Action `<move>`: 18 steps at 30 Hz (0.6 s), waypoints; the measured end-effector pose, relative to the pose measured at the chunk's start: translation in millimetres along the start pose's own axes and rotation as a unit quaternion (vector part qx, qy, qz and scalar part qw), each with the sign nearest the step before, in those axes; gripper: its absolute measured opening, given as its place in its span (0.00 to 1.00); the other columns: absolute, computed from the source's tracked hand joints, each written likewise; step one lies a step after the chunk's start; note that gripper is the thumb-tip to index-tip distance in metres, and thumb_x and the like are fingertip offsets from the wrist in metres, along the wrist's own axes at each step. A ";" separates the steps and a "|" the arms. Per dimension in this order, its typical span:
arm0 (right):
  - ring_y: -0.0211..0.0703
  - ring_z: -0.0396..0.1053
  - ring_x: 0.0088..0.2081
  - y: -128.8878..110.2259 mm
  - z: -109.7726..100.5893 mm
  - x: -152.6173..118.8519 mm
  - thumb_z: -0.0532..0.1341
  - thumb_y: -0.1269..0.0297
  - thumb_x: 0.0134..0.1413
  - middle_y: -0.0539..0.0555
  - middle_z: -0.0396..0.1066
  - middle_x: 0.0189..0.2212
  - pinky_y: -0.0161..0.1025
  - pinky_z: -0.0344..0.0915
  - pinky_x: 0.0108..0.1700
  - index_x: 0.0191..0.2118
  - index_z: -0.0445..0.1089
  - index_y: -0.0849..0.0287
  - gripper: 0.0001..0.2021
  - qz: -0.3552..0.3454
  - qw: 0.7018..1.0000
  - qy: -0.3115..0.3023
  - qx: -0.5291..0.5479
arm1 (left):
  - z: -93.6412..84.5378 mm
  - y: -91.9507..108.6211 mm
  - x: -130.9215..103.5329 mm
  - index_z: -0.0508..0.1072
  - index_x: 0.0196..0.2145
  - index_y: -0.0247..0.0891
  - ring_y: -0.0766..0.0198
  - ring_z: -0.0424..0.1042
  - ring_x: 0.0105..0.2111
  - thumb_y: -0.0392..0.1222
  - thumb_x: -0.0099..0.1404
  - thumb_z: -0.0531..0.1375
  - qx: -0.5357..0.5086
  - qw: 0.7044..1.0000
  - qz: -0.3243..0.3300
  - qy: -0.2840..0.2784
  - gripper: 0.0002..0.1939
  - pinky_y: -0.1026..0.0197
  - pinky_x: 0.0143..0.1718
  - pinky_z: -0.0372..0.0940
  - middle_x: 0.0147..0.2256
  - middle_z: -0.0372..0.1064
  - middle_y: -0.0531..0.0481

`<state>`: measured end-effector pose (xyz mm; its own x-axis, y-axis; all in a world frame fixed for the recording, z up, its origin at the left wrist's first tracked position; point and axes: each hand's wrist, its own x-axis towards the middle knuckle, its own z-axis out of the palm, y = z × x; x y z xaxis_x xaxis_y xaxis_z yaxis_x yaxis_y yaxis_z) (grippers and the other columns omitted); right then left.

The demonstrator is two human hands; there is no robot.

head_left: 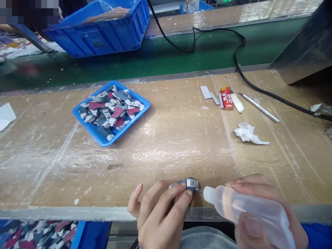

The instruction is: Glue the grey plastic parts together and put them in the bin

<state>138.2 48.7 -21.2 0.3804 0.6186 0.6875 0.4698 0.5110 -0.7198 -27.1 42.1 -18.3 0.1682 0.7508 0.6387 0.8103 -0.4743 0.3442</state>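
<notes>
Near the bench's front edge, my left hand pinches a small grey-and-blue plastic part between thumb and fingers. My right hand is wrapped around a translucent squeeze bottle with a white cap, tilted so that its thin tip points left. That tip is at the right side of the part; whether it touches cannot be made out. Farther back on the left sits a blue tray heaped with similar grey, dark blue and maroon parts.
A red lighter, a craft knife, small flat strips and crumpled tissue lie at the right. A black cable crosses the back. A large blue crate stands behind; a bin of parts is below left.
</notes>
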 end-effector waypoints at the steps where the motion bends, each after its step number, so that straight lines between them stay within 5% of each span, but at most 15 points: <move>1: 0.45 0.69 0.27 -1.8 2.6 -0.8 0.66 0.60 0.57 0.50 0.71 0.27 0.43 0.63 0.25 0.38 0.74 0.59 0.08 0.013 1.000 0.012 0.002 | -0.1 -0.5 -0.2 0.79 0.33 0.45 0.60 0.73 0.40 0.28 0.67 0.60 0.001 1.000 0.001 0.002 0.12 0.46 0.64 0.49 0.32 0.80 0.57; 6: 0.45 0.70 0.31 -7.6 2.2 -5.9 0.67 0.58 0.58 0.51 0.72 0.29 0.42 0.64 0.27 0.38 0.75 0.58 0.09 0.093 0.995 0.028 0.016 | 1.3 -0.6 -1.9 0.79 0.33 0.44 0.60 0.72 0.41 0.27 0.68 0.59 -0.008 1.000 -0.002 0.016 0.14 0.47 0.64 0.49 0.31 0.80 0.56; 18: 0.46 0.68 0.23 4.7 -4.3 -4.8 0.67 0.59 0.55 0.51 0.72 0.24 0.42 0.63 0.19 0.35 0.76 0.59 0.08 -0.015 1.000 0.022 0.005 | 3.2 -1.9 -3.2 0.80 0.34 0.44 0.61 0.72 0.44 0.28 0.70 0.59 -0.012 1.000 0.012 0.017 0.14 0.50 0.66 0.46 0.32 0.80 0.56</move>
<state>142.0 45.6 -27.5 0.4012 0.5768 0.7116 0.4726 0.5352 -0.7002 -27.4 42.2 -23.2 0.1680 0.7234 0.6696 0.7921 -0.5035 0.3452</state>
